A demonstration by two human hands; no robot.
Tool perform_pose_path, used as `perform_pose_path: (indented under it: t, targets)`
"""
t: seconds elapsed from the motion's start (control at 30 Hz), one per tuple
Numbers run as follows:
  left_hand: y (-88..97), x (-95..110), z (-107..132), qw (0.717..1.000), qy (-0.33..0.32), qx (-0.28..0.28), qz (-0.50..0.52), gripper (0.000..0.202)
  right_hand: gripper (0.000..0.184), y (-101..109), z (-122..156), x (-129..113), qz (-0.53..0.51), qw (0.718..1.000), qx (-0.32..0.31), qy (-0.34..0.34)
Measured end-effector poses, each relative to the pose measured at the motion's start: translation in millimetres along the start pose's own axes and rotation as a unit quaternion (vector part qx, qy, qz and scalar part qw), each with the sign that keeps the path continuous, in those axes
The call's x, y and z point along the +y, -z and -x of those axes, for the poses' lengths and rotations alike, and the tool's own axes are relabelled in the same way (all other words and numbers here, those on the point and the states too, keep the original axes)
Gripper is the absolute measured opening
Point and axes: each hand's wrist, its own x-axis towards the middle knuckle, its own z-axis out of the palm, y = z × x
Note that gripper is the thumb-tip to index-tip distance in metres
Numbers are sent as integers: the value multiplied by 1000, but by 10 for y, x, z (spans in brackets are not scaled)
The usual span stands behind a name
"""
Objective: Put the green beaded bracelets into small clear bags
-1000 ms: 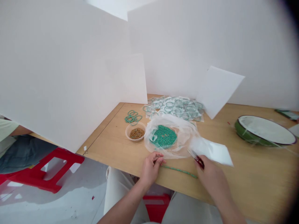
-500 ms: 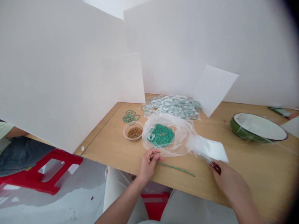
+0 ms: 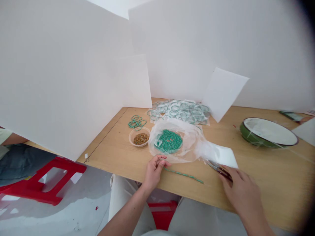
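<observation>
My left hand [image 3: 154,170] is closed in a pinch at one end of a strand of green beads [image 3: 184,174]. The rest of the strand stretches to the right over the wooden table. In my right hand [image 3: 242,186] is a pair of scissors [image 3: 222,172] with dark red handles, its blades pointing left toward a clear plastic bag [image 3: 190,154]. Loose green beads [image 3: 169,141] are heaped in the bag's opening, just beyond my left hand. To their left, a small clear tub [image 3: 132,138] contains brown-gold beads [image 3: 141,139].
Green beaded rings [image 3: 137,122] lie behind the tub. Many bagged rings [image 3: 182,109] are piled at the back. A green enamel basin [image 3: 256,137] stands at right, white boards [image 3: 73,75] around the table [image 3: 110,154]. At far left, a person's arm [image 3: 16,139] shows above a red stool [image 3: 41,183].
My right hand has turned over the scissors, so its fingers now cover more of the handles. My left hand keeps its pinch on the strand. The whole view has shifted slightly.
</observation>
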Motion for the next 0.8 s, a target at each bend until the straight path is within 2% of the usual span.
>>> perform_pose_path:
  t: [0.07,0.1,0.2,0.27,0.33,0.43,0.57,0.8]
  targets:
    - [1,3,-6,1000,0,-7,2,28,39,42,7,-271,-101,995,4,17]
    - [0,6,-7,1000,0,-10,2,28,35,56,3,-445,-159,987,-13,18]
    - [-5,23,0,1000,-1,-15,-2,28,27,42,-58,-1019,-307,943,-128,20]
    - [-5,37,10,1000,-3,-22,3,29,26,-17,-139,-1343,-368,913,-173,22]
    - [-2,47,21,999,-2,-28,18,29,25,-101,-234,-1560,-415,887,-201,16]
    - [6,47,28,998,-1,-41,40,29,19,-214,-363,-1703,-446,867,-221,21]
    - [11,21,24,997,-3,-50,61,28,17,-253,-456,-1743,-458,856,-236,40]
    - [3,-2,31,996,5,-61,61,35,23,-210,-503,-1774,-529,787,-318,-5]
